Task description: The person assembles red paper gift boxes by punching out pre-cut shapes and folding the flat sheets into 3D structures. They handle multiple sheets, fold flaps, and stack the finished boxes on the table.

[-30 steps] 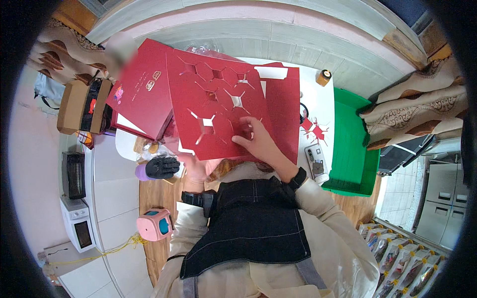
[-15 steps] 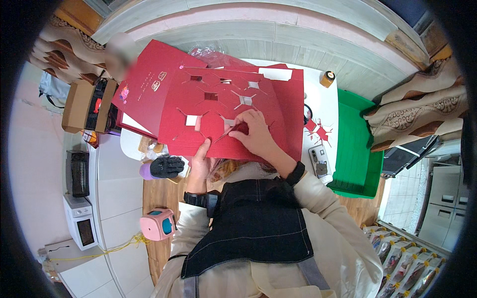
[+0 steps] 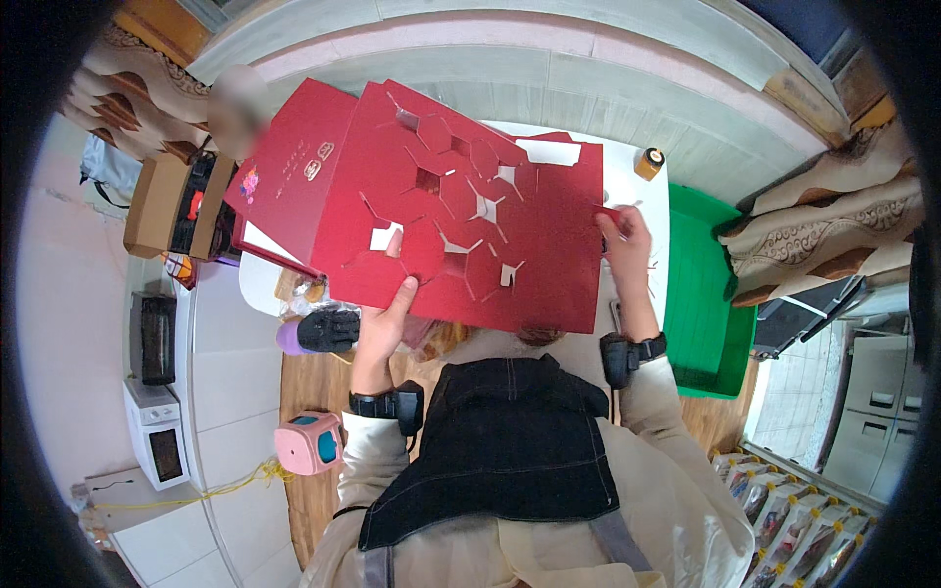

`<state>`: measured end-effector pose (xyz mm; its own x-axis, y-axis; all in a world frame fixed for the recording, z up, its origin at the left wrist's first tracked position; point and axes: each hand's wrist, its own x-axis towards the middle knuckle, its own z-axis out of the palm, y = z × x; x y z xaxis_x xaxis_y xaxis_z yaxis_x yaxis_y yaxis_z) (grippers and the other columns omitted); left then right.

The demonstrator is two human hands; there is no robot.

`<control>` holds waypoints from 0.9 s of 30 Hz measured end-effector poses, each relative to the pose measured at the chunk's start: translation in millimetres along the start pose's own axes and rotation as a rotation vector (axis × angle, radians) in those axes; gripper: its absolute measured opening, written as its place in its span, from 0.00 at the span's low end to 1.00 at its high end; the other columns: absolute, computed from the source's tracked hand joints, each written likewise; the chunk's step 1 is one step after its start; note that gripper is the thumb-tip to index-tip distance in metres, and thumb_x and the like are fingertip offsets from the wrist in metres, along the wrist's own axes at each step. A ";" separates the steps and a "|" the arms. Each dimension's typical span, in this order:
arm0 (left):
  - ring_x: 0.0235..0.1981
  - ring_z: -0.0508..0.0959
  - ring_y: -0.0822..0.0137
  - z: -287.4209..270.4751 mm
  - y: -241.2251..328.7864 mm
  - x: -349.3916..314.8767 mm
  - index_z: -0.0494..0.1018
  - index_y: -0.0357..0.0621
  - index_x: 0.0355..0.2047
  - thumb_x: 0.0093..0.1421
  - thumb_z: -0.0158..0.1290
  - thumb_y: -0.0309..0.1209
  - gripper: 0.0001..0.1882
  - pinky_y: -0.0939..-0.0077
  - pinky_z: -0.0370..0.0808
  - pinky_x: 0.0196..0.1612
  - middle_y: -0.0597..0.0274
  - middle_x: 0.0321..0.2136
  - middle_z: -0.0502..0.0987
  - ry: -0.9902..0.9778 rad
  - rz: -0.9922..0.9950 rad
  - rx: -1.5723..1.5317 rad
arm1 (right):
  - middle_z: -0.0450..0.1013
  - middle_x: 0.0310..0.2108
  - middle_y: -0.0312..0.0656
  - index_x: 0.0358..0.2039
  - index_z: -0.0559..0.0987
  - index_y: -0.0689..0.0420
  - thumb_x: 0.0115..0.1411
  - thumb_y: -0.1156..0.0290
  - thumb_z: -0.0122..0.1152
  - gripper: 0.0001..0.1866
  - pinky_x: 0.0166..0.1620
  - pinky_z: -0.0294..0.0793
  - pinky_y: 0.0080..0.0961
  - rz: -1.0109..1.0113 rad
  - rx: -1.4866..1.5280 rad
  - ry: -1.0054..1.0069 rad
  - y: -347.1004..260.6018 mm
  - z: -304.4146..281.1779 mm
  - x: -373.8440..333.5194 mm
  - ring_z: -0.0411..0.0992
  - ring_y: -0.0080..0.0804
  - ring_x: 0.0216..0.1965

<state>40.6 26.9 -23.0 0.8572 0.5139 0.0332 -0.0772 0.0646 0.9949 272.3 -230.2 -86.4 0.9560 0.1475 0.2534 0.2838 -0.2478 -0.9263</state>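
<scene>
"So, how far along was the red card sheet (image 3: 456,196)?"

"Well on, I'd judge: several squarish gaps stood open across it, white showing through some and dark red through others, with thin slits running out from their corners"

"And what was left?"

"I couldn't be sure; the plain red stretch (image 3: 564,245) towards the right showed no gaps, but whether it belonged to the same sheet or to another board underneath, I couldn't tell"

"Where was the sheet, and what had hold of it?"

"It was slanted over the white table (image 3: 627,176), overlapping the red box (image 3: 284,206) on the left. The left hand (image 3: 380,328) gripped the near left edge, thumb on top and the other fingers beneath, one tip showing through a gap"

"And the right hand (image 3: 630,250)?"

"Just beside the right edge, away from the gaps, thumb and forefinger brought together on what looked like a small red scrap (image 3: 606,212), though the fingers hid part of it. The amber jar (image 3: 649,164) stood beyond that hand and the green tub (image 3: 696,255) to its right, neither one touched"
</scene>
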 end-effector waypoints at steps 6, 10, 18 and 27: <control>0.45 0.75 0.71 -17.4 -0.9 1.9 0.73 0.36 0.50 0.64 0.55 0.26 0.15 0.74 0.70 0.52 0.63 0.46 0.77 0.244 0.061 0.137 | 0.75 0.31 0.34 0.37 0.75 0.61 0.59 0.76 0.63 0.07 0.36 0.71 0.17 0.392 0.117 -0.023 125.1 -49.2 -2.3 0.71 0.19 0.32; 0.43 0.77 0.71 -20.6 4.5 7.5 0.75 0.40 0.44 0.63 0.56 0.26 0.10 0.73 0.73 0.50 0.63 0.44 0.78 0.310 0.110 -0.299 | 0.76 0.43 0.55 0.57 0.68 0.63 0.53 0.66 0.68 0.32 0.48 0.74 0.35 0.384 -0.627 -0.013 124.7 -44.1 -14.3 0.76 0.43 0.45; 0.43 0.78 0.70 -34.3 15.5 0.9 0.74 0.40 0.47 0.63 0.57 0.37 0.16 0.71 0.74 0.49 0.62 0.46 0.78 0.224 0.221 -0.356 | 0.71 0.54 0.44 0.55 0.67 0.57 0.63 0.77 0.55 0.19 0.53 0.70 0.29 0.103 0.047 -0.044 7.4 1.0 -6.5 0.70 0.32 0.54; 0.49 0.76 0.67 -30.8 42.6 -14.7 0.69 0.38 0.54 0.68 0.49 0.43 0.23 0.69 0.71 0.53 0.59 0.50 0.76 0.116 0.098 -0.277 | 0.57 0.63 0.58 0.67 0.50 0.62 0.60 0.64 0.66 0.43 0.64 0.61 0.35 0.019 0.034 -0.213 -0.7 39.8 45.1 0.60 0.44 0.64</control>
<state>9.0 48.5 16.0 0.7765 0.6219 0.1010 -0.3061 0.2322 0.9233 312.3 -185.3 -85.4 0.9228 0.3434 0.1747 0.2602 -0.2210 -0.9399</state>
